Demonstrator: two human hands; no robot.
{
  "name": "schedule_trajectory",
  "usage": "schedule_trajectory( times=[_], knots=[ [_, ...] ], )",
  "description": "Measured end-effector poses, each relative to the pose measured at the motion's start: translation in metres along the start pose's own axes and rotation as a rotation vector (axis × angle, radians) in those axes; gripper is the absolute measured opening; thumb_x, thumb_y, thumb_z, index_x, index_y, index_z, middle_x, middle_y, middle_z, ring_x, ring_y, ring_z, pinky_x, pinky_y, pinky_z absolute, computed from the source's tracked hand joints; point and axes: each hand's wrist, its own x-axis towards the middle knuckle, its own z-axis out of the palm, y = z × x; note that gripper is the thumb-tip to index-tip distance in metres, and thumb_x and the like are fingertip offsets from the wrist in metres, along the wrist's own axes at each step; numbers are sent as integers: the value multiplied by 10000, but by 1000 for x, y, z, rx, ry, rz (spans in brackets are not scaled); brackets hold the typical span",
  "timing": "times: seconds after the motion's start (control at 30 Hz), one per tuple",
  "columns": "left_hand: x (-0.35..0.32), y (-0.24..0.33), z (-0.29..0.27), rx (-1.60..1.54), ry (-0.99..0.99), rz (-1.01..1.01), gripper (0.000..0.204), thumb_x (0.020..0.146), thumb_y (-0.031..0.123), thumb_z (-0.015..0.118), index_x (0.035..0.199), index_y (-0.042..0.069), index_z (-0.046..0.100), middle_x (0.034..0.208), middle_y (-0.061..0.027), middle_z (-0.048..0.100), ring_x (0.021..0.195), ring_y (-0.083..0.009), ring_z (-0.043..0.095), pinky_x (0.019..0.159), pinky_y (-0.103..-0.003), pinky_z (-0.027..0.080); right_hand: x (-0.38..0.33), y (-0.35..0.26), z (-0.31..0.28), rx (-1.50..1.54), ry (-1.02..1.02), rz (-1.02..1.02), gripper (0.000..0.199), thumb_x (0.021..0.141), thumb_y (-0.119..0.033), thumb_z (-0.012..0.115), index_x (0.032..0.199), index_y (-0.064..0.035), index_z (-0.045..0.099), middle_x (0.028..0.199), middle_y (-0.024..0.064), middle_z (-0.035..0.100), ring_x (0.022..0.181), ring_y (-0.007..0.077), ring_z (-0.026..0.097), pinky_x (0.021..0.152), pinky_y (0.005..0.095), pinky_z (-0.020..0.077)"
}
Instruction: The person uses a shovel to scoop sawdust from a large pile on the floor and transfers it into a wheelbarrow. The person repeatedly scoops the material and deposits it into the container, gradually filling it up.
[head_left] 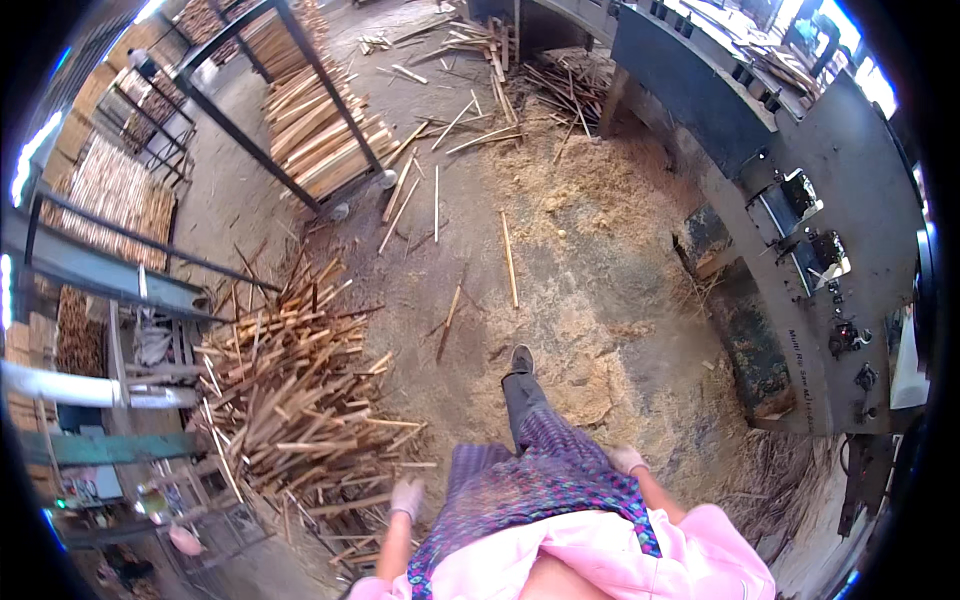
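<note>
My left hand (407, 497), in a pale glove, hangs low at my left side, its fingers loosely out with nothing visible in them. It is nearest the right edge of a large heap of thin wood offcuts (300, 410). On the other side, my right hand (627, 458), also pale-gloved, hangs beside my patterned purple garment (530, 490); its fingers look loosely apart and I see nothing held. One foot in a dark shoe (521, 358) is forward on the dusty floor.
A long dark machine (700, 90) with levers runs along the right. Sawdust (590, 190) covers the floor beside it. Loose wood strips (510, 260) lie ahead. Stacked boards (320, 140) stand in a metal frame at far left, and a person (142, 62) is beyond.
</note>
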Motion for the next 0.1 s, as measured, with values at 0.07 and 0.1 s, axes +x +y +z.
schedule_trajectory(
  times=[0.07, 0.1],
  knots=[
    [16, 5, 12, -23, -115, -105, 378, 901, 298, 593, 1119, 14, 714, 1146, -201, 721, 948, -366, 707, 864, -420, 550, 31, -20, -67, 320, -99, 208, 402, 982, -364, 467, 1236, -140, 684, 1216, 225, 676, 1131, 403, 646, 982, 469, 506],
    [33, 2, -3, 1, -121, -111, 378, 901, 298, 593, 1119, 14, 714, 1146, -201, 721, 948, -366, 707, 864, -420, 550, 47, -29, -101, 358, -105, 208, 393, 979, -364, 476, 1232, -152, 690, 1204, 215, 687, 1127, 398, 653, 985, 460, 508]
  ],
)
